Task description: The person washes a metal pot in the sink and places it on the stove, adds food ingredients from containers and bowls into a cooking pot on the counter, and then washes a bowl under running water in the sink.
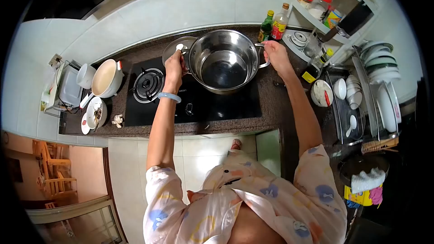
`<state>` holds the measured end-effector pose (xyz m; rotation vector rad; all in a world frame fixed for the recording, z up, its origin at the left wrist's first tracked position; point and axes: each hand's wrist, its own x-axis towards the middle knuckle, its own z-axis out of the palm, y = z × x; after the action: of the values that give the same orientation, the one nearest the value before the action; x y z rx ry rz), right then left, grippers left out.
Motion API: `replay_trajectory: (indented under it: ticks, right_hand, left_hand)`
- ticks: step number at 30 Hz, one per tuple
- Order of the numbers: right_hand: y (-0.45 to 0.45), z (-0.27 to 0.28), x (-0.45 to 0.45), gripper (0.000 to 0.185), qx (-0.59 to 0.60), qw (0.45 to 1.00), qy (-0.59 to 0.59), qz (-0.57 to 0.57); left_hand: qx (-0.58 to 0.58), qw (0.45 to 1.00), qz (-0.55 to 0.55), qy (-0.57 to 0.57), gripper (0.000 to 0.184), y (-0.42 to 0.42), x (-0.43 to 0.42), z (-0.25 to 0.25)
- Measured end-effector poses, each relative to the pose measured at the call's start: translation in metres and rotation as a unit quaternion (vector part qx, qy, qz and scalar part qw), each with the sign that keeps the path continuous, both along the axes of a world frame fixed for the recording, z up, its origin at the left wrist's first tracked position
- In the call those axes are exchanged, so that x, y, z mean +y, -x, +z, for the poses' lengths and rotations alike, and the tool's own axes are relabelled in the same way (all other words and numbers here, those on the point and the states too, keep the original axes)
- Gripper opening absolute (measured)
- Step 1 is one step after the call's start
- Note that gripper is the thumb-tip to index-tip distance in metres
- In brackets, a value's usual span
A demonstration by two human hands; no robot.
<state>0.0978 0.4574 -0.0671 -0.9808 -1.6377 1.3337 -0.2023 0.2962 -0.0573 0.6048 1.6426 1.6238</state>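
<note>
A shiny stainless steel pot [224, 76] with two side handles is over the right part of the black gas stove [226, 107]. Its inside shows bare metal. My left hand [173, 67], below a pale bangle, is closed around the left handle. On the other side, my right hand [276, 56] grips the right handle with fingers closed. Whether the pot rests on the burner or is lifted slightly, I cannot tell, since its base hides that spot. Just behind my left hand lies a round lid [189, 41] with a light knob, partly covered by the pot.
The left burner [148, 85] is uncovered. Left of the stove are a cream saucepan [107, 78] and a white bowl [96, 112]. Two sauce bottles [272, 25] stand behind my right hand, beside a corner shelf [323, 22]. A dish rack [367, 108] is at the right.
</note>
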Motion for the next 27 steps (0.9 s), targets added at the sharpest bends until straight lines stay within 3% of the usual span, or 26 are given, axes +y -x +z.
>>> replay_trajectory:
  ticks: [11,27]
  right_hand:
    - [0.034,-0.067,0.063,0.023,-0.046,0.998,0.050,0.013]
    - [0.035,-0.075,0.060,0.024,-0.075,0.994,0.073,0.010]
  left_hand:
    - [0.013,0.999,0.022,0.046,0.036,0.034,0.058,-0.053]
    - [-0.009,0.997,0.005,0.073,0.036,0.043,0.069,-0.073]
